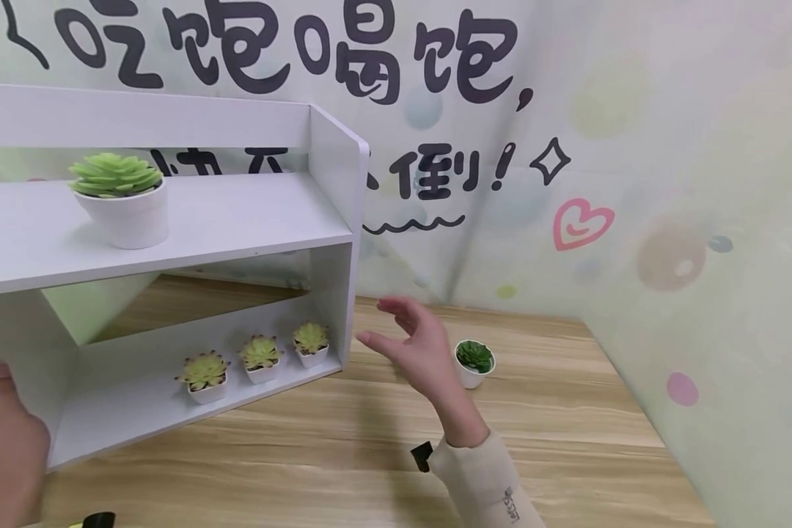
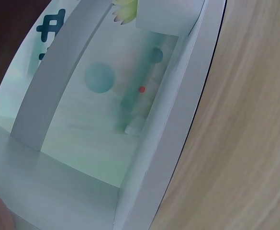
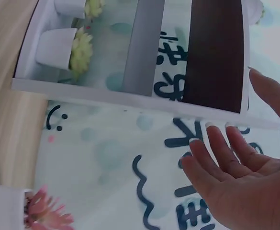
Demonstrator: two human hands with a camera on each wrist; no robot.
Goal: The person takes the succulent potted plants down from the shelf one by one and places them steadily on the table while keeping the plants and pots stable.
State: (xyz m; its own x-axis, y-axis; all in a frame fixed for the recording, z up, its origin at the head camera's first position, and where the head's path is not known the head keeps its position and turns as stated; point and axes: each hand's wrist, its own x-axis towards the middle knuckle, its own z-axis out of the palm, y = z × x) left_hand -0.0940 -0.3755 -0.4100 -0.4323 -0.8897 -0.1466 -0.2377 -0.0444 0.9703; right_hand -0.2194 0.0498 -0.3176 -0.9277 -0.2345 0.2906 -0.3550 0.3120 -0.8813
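A white two-tier shelf (image 1: 257,209) stands angled on the wooden table. My left hand (image 1: 6,447) grips its left side panel, thumb on the inner face; the other fingers are mostly out of sight. Beside the right side panel, my right hand (image 1: 422,345) is held with fingers and thumb spread apart, holding nothing. On the upper board sits a green succulent (image 1: 117,194) in a white pot. Three small yellow-green succulents, among them the rightmost one (image 1: 312,343), line the lower board.
A dark green potted succulent (image 1: 473,359) stands on the wooden table (image 1: 554,411) right of my right hand. The right wrist view also has a pink succulent (image 3: 46,211) in a white pot. A printed wall covering (image 1: 633,147) rises behind and at the right.
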